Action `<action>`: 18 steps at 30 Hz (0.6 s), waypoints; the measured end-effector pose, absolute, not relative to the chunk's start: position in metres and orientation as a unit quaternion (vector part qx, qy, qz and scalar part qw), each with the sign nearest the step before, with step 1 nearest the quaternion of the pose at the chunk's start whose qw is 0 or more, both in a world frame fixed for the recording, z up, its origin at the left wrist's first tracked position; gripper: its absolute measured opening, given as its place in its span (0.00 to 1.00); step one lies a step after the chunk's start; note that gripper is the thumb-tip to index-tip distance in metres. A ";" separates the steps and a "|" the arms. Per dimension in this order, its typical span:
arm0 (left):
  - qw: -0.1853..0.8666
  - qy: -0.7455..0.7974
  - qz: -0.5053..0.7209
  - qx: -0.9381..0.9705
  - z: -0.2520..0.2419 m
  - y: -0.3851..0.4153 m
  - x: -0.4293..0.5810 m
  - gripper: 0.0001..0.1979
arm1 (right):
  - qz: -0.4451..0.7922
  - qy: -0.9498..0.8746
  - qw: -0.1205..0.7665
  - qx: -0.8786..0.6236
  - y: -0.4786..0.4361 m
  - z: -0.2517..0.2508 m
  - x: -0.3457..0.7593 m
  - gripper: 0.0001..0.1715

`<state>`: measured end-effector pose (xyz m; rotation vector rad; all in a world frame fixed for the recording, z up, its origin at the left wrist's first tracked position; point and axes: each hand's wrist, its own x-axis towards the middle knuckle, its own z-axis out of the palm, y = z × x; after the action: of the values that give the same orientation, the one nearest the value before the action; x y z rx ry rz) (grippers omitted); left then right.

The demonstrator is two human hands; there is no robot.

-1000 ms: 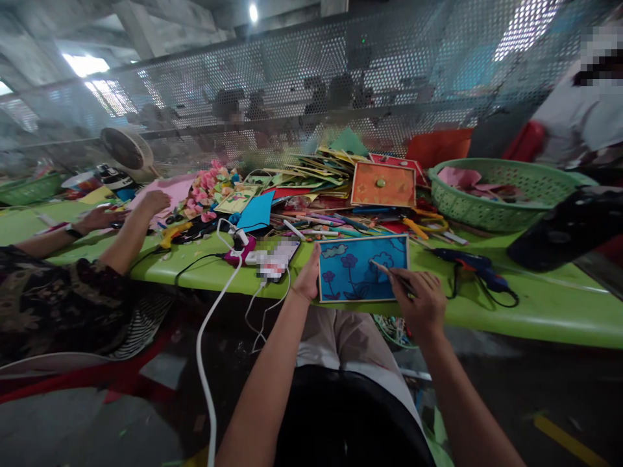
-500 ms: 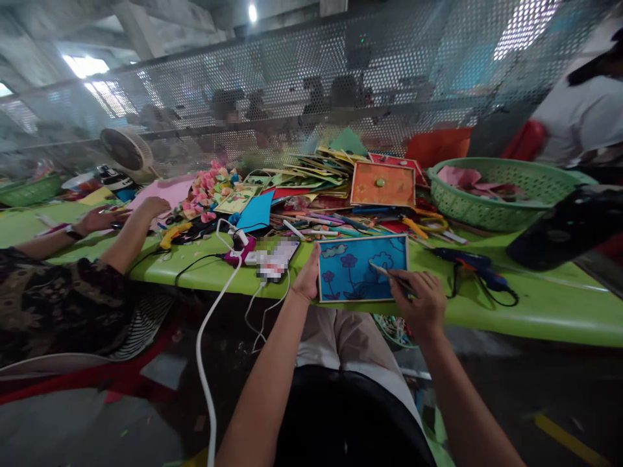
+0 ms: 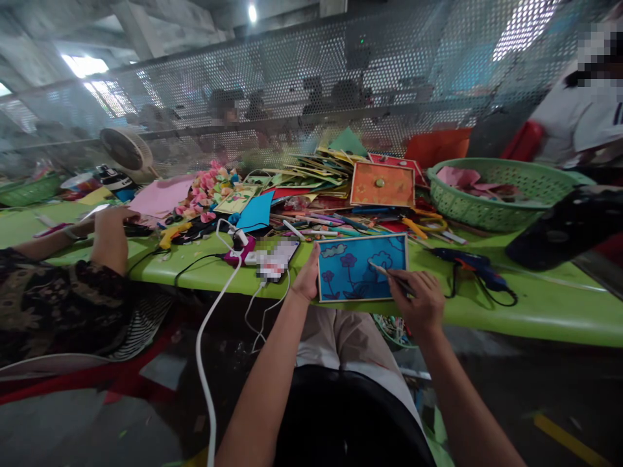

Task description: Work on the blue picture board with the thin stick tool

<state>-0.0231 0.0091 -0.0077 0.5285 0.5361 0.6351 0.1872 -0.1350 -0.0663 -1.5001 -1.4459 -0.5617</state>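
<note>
My left hand grips the left edge of a blue framed picture, which has purple flowers, a cloud and a tree shape on it. The picture is tilted up at the near edge of the green table. In my right hand is a thin paintbrush, its pale tip on or just over the tree shape; I cannot tell whether it touches. The fingers are closed round the handle. A phone on a charging cable lies left of the picture, and a glue gun lies to the right.
Pens and a heap of coloured cards lie behind the picture. An orange framed picture leans there. At right stand a green basket and a dark bottle. A white cable hangs at left, beside a co-worker's arm.
My hands, the brush and the blue picture have barely moved. The co-worker's hand on the left has drawn back from the pink paper.
</note>
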 end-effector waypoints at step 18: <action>0.876 0.215 0.315 0.297 -0.013 0.011 -0.022 0.31 | -0.234 -0.586 0.471 -0.616 -0.134 -0.069 0.189 0.09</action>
<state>-0.0221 0.0110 -0.0129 0.6196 0.4484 0.6568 0.1887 -0.1335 -0.0689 -1.5090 -1.4357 -0.5735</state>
